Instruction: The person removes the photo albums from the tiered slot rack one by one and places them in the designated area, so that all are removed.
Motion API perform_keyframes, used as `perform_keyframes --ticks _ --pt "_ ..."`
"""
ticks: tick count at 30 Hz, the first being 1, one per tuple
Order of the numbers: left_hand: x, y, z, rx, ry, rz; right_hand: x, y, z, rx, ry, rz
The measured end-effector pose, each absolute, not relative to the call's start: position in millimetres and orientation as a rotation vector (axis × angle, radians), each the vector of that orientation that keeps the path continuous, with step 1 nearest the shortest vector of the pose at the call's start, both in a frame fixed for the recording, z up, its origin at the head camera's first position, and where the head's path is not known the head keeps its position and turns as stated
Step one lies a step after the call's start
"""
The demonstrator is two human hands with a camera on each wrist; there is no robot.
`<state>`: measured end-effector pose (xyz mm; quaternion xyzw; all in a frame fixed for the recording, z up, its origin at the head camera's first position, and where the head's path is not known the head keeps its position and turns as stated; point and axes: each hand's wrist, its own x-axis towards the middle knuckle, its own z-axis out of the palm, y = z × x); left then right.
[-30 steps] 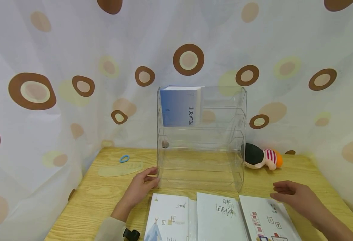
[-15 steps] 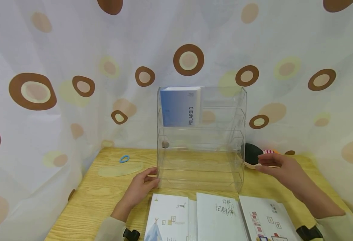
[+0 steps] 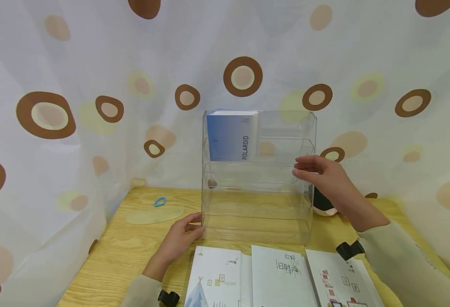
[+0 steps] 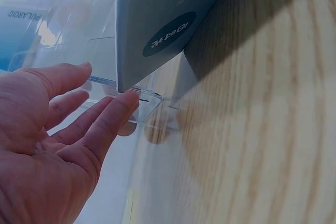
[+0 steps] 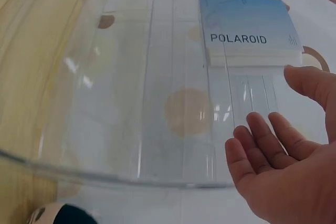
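Observation:
A clear tiered acrylic rack (image 3: 255,224) stands upright on the wooden table. In its top tier, at the left, is a thick blue book (image 3: 230,135) marked POLAROID. My left hand (image 3: 179,238) rests by the rack's lower left edge, its fingers loosely extended and the fingertips right at the side panel. Raised at the rack's right side is my right hand (image 3: 324,177), its thumb and fingers apart and nothing between them. The right wrist view shows that palm and fingers (image 5: 265,145) relaxed, below the blue book (image 5: 247,19).
Three white books lie in front of the rack: one with a tent (image 3: 213,273), one with large lettering (image 3: 278,275) and one with small pictures (image 3: 344,279). A doll (image 3: 321,202) lies behind the right arm. A comb (image 3: 154,215) and blue ring (image 3: 160,201) lie at left.
My right hand has risen and moved left, from above the right white book past the doll to the rack's right side. My left hand stays at the rack's lower left edge.

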<state>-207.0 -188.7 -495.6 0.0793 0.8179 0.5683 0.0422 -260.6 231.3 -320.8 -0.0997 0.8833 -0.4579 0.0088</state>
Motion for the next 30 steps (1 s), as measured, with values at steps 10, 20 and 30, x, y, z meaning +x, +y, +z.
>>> perform_keyframes --ticks 10,20,30 --pt "-208 -187 -493 0.279 2.521 1.738 -293 187 -296 -0.364 2.682 -1.683" --pt "-210 -189 -495 0.266 2.497 1.749 -324 145 -277 -0.382 2.599 -1.916" --pt "-209 -191 -496 0.277 2.515 1.74 -351 115 -275 -0.448 2.417 -2.087"
